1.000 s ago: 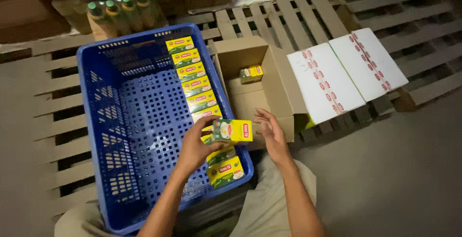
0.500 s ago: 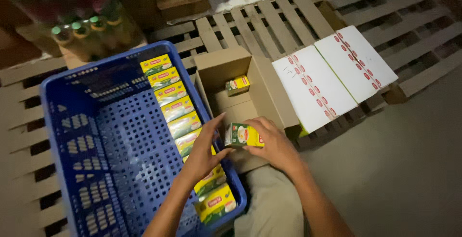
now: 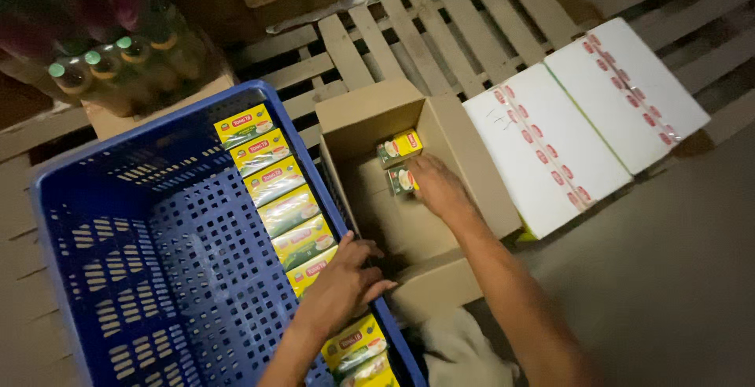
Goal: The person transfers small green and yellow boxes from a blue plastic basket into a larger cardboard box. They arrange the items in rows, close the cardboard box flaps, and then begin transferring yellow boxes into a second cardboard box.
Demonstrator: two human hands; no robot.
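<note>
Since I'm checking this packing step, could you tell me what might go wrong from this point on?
The right hand sets a small box tight against another small box in the cardboard carton; a nudge might skew that one. The left hand rests on the row of boxes along the blue crate wall and may crush or shift them.

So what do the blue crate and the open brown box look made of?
The blue crate looks like moulded plastic: uniform colour, perforated grid walls, slight sheen. The open box seems plain corrugated cardboard: matte brown, folded flaps. Neither can be confirmed by look alone.
</note>
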